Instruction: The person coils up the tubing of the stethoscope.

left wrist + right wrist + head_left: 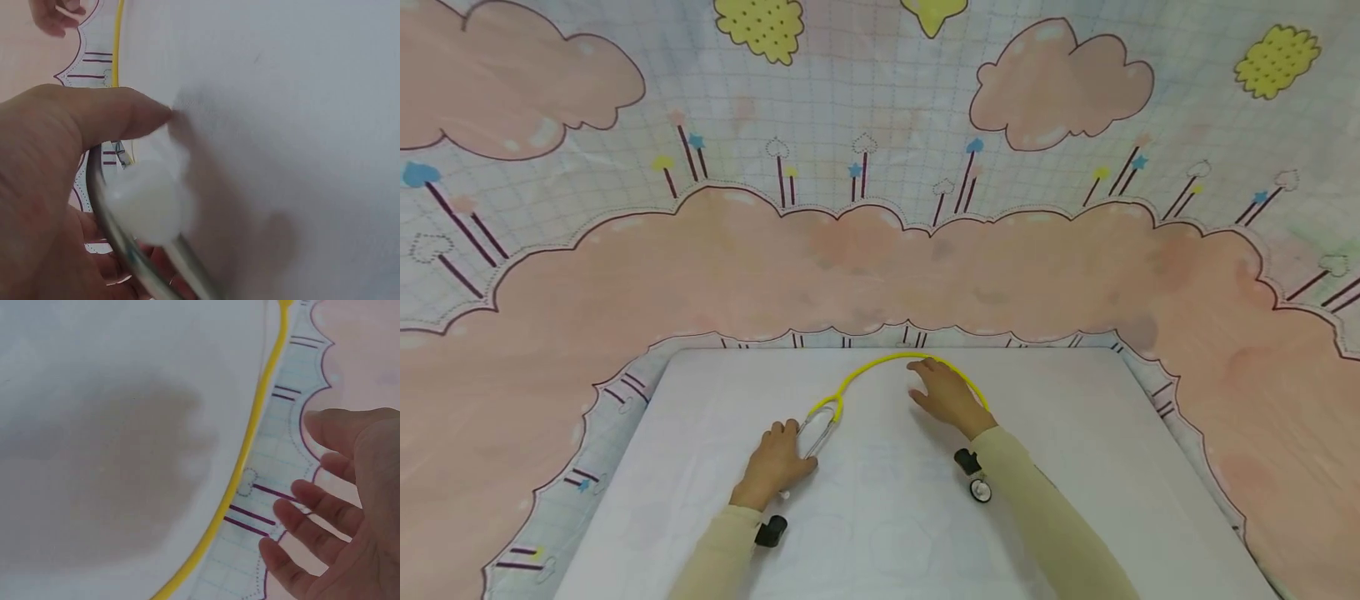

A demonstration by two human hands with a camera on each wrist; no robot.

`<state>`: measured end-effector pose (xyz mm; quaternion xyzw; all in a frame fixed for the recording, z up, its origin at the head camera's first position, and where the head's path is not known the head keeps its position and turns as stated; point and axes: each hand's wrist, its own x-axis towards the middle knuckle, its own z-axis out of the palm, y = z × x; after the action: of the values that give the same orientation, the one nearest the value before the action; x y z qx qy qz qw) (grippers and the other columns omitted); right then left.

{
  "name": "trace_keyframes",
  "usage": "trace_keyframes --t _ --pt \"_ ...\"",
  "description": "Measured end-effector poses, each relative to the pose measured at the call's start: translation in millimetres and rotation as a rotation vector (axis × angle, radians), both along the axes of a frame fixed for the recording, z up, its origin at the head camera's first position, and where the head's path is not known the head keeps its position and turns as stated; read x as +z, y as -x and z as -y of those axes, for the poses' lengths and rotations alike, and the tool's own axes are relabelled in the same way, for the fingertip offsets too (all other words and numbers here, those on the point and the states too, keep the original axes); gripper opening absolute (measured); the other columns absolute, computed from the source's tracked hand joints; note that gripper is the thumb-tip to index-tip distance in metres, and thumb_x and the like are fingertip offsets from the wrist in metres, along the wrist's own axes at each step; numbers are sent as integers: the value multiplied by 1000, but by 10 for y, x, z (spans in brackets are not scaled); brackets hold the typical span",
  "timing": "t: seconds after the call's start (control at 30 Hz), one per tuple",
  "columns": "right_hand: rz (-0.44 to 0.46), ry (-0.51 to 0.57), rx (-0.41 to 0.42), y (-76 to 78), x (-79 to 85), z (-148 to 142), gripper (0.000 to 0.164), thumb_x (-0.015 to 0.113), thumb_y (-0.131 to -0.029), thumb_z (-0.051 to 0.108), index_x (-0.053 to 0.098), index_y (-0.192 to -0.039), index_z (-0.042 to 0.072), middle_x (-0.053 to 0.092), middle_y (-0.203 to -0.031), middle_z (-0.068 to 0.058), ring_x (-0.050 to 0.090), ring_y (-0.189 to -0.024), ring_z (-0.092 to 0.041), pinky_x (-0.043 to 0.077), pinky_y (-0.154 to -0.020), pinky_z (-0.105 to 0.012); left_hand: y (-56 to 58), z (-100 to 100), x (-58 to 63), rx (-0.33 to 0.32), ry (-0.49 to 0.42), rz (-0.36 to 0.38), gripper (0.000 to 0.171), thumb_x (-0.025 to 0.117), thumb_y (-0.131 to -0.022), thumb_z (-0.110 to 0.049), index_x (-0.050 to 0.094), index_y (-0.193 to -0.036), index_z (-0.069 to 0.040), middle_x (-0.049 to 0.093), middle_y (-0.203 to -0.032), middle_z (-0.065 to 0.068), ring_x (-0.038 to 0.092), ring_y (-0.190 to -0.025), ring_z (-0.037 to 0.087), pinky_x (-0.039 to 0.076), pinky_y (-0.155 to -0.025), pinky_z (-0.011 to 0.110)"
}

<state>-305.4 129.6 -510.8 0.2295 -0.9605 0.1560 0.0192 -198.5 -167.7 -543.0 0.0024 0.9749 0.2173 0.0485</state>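
Observation:
A stethoscope with a yellow tube [880,361] arcs across the far part of the white table. At its left end, my left hand [775,462] grips the metal ear tubes [820,437]. In the left wrist view a white ear tip [147,203] shows close up, and the fingers [106,265] curl behind the metal while the thumb stands out straight. My right hand [947,393] is over the tube's right part, fingers spread and loosely bent with nothing between them. The round chest piece [980,490] shows beside the right forearm, which hides part of the tube.
A white table [865,533] spreads under both arms. Behind and around it hangs a cloth [925,275] printed with clouds and stars. Each wrist wears a small black camera, one at the left wrist [771,531] and one at the right [967,461].

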Motion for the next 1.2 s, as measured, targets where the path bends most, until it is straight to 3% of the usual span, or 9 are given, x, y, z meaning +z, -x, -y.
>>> trace_keyframes --t 0.17,0.3,0.47,0.6,0.93,1.2 --pt "5 4 21 196 -112 147 45 67 -94 24 54 -136 14 57 -134 -8 54 -126 -28 43 -107 -43 -28 -34 7 27 36 -8 76 78 -77 -48 50 -119 8 53 -104 20 52 -91 32 50 -74 47" --pt "-14 -17 48 307 -205 214 46 66 -95 23 53 -137 15 53 -141 -9 51 -131 -30 43 -108 -47 -46 -66 8 49 59 -27 78 80 -74 -50 51 -115 9 53 -103 21 53 -93 35 50 -74 49" --pt "-41 -158 65 397 -269 290 51 60 -99 28 45 -147 21 37 -156 -10 37 -143 -33 34 -112 -57 -31 -86 -59 71 69 -44 76 80 -73 -49 51 -111 10 53 -99 21 53 -92 35 50 -75 50" --pt "-12 -255 72 455 -284 372 49 52 -103 31 40 -150 25 30 -160 -6 29 -148 -28 27 -115 -59 -8 -86 -88 88 64 -43 76 81 -72 -49 52 -108 11 54 -96 21 53 -90 34 49 -75 50" --pt "64 -301 114 525 -344 609 47 47 -104 24 38 -151 28 32 -160 -4 29 -148 -30 26 -117 -58 29 -86 -76 106 42 10 78 83 -70 -50 52 -106 12 54 -92 20 51 -84 31 48 -74 49" --pt "50 -330 120 532 -449 702 43 43 -106 18 43 -148 28 41 -154 -3 35 -144 -27 32 -113 -57 57 -87 -103 123 23 24 78 85 -68 -50 53 -105 11 55 -92 20 52 -84 31 47 -75 49"
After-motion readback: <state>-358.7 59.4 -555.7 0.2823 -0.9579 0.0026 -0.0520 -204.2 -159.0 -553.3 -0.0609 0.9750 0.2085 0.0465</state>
